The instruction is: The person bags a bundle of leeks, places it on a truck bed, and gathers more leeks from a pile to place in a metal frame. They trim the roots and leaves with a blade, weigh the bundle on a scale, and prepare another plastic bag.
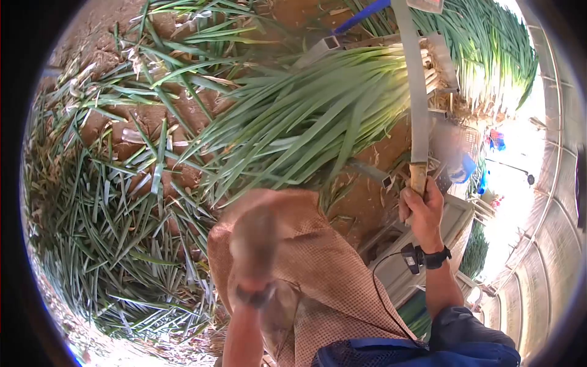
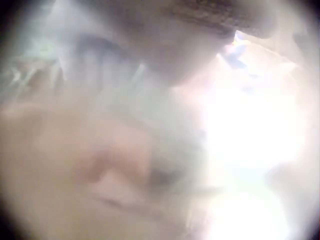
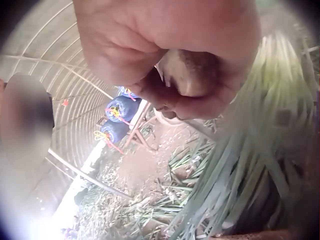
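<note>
My right hand [image 1: 423, 208] grips the wooden handle [image 1: 418, 177] of a long knife [image 1: 417, 92], its broad blade pointing up. In the right wrist view my fingers [image 3: 200, 106] curl round the butt of that handle. Beyond the blade, which overlaps its pale root end in the head view, a thick bundle of green onions [image 1: 306, 116] lies across a metal frame, green tops hanging to the left. My left hand [image 1: 254, 241] is a blur above the brown cloth [image 1: 330, 263] on my lap, so I cannot tell how its fingers lie. The left wrist view is badly smeared.
Cut green leaves [image 1: 122, 238] litter the soil on the left. More green onions [image 1: 489, 55] are stacked at the upper right. A metal stand's square tube end [image 1: 386, 181] juts beside the bundle. Blue bundles [image 3: 120, 109] tied with string stand further off.
</note>
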{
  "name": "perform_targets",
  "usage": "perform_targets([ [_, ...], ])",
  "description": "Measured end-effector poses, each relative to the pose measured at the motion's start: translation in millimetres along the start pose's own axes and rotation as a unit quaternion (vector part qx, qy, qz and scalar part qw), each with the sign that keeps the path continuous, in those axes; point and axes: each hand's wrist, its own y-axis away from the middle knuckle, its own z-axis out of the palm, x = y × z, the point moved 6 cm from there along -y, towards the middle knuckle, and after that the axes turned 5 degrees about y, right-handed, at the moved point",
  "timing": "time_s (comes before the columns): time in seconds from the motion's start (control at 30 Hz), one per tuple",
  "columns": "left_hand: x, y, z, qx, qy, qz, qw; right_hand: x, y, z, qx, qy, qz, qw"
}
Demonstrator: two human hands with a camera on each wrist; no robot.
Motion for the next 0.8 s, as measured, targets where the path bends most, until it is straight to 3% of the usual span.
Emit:
perform_targets([
  [0.07, 53.5, -53.3, 61.3, -0.11, -0.036, 0.063, 0.991, 10.7, -0.9, -10.5, 0.012, -0.024, 0.036, 0.999],
  [0.13, 68.8, -84.5, 133.9, -0.185, -0.087, -0.015, 0.979, 18.3, 0.5, -21.5, 0.029, -0.038, 0.075, 0.996],
  [0.23, 68.5, -109.9, 210.3, -0.187, -0.199, -0.064, 0.96, 30.6, 7.7, -36.3, 0.04, -0.041, 0.12, 0.991],
  [0.33, 59.1, -130.3, 245.1, -0.171, -0.255, -0.072, 0.949, 29.6, 15.9, -38.4, 0.022, -0.043, 0.134, 0.99],
  [0.47, 54.3, -143.4, 226.1, -0.207, -0.181, -0.065, 0.959, 22.1, 18.8, -35.0, -0.01, -0.007, 0.138, 0.99],
  [0.6, 105.5, -167.6, 153.6, -0.228, -0.156, -0.053, 0.96, 6.9, 13.9, -38.6, -0.045, 0.109, 0.072, 0.99],
  [0.7, 125.8, -218.3, 115.2, -0.256, -0.26, -0.055, 0.929, -12.0, 5.9, -31.2, -0.076, 0.235, 0.008, 0.969],
  [0.8, 91.9, -260.5, 100.6, -0.182, -0.259, -0.016, 0.949, -43.8, -13.7, -13.4, -0.093, 0.322, -0.023, 0.942],
])
